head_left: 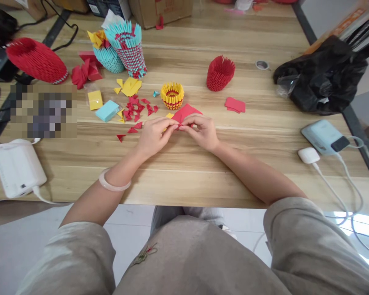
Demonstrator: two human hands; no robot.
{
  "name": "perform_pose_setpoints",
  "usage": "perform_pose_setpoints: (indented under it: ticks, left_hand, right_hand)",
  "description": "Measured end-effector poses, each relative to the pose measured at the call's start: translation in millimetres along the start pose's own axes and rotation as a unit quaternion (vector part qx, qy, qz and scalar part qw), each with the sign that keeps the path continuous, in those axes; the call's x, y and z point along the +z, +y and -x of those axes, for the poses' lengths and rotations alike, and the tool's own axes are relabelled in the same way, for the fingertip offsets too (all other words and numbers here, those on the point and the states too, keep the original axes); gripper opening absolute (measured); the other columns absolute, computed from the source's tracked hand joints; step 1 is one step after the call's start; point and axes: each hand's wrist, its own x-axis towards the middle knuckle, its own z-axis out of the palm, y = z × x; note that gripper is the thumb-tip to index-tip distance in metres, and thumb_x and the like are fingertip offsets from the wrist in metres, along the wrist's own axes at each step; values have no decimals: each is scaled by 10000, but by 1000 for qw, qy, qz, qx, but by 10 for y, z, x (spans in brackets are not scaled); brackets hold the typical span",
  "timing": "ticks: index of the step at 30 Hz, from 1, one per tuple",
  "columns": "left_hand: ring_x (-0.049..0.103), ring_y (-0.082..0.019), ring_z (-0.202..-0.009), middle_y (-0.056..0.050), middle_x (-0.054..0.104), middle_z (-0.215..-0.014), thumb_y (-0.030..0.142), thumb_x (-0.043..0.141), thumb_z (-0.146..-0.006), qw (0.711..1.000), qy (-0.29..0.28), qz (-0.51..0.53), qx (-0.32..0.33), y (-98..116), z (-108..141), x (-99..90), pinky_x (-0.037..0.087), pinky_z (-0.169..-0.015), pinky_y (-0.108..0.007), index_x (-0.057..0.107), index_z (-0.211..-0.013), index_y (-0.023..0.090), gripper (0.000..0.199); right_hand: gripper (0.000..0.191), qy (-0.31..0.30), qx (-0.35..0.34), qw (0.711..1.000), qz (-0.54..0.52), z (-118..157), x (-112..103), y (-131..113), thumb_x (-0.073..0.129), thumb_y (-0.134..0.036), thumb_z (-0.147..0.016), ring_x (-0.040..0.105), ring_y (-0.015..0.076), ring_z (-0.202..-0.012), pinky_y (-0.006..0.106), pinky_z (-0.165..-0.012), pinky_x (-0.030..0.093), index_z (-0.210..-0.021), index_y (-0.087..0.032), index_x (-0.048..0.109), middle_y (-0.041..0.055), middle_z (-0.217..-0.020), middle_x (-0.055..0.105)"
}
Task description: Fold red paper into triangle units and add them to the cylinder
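Between both hands is a red sheet of paper [188, 111], folded and pinched along its near edge. My left hand [156, 133] is closed on its left part, thumb and fingertips together. On its right part my right hand [203, 130] makes a similar pinch. Just beyond the paper stands a small yellow and red folded-paper bowl [172, 96]. Several small red folded paper pieces [133, 110] lie scattered left of my left hand. To the right of the bowl is a stack of red paper sheets [235, 105]. The fingers partly hide the fold.
A red paper vase [220, 73] stands farther back. At the left rear are a blue and red paper vase [129, 49] and a larger red one [37, 61]. Blue paper [107, 110] lies at left. A black bag [322, 73] and a power bank [322, 136] with cables sit at right.
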Motion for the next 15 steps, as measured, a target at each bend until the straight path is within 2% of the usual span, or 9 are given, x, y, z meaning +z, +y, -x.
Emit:
perform_pose_setpoints:
  ticks: [4,9,12,15]
  left_hand:
    - [642,-149,-737,-39,711,-799,296,511,-891,1000,-23,-5,-13,2,-2,2,480,-711,-267,676,-828,159,224]
    - [614,-153,-683,-31,701,-756,352,548,-863,997,-23,27,-71,3,-7,10,463,-690,-269,688,-775,178,240]
    - [609,-163,-710,-42,691,-784,343,517,-876,996,-43,42,-59,2,-5,6,455,-714,-279,676,-802,185,236]
    - [604,-174,-738,-55,672,-798,341,490,-886,997,-57,30,-41,-14,-3,-3,449,-732,-292,656,-818,182,240]
  right_hand:
    - [176,-10,-2,1000,-13,-7,2,-3,624,-349,-841,618,138,-747,281,-709,486,-829,-182,678,28,-804,691]
    - [215,-21,49,998,-28,-21,-3,-18,591,-372,-853,599,135,-706,268,-673,475,-776,-182,657,28,-761,670]
    - [218,-36,64,997,-38,-26,-14,-19,590,-381,-847,592,137,-705,265,-664,474,-795,-181,661,32,-771,671]
    - [196,-61,64,995,-50,-28,-16,-15,622,-367,-823,618,149,-777,282,-736,494,-902,-202,690,37,-877,700]
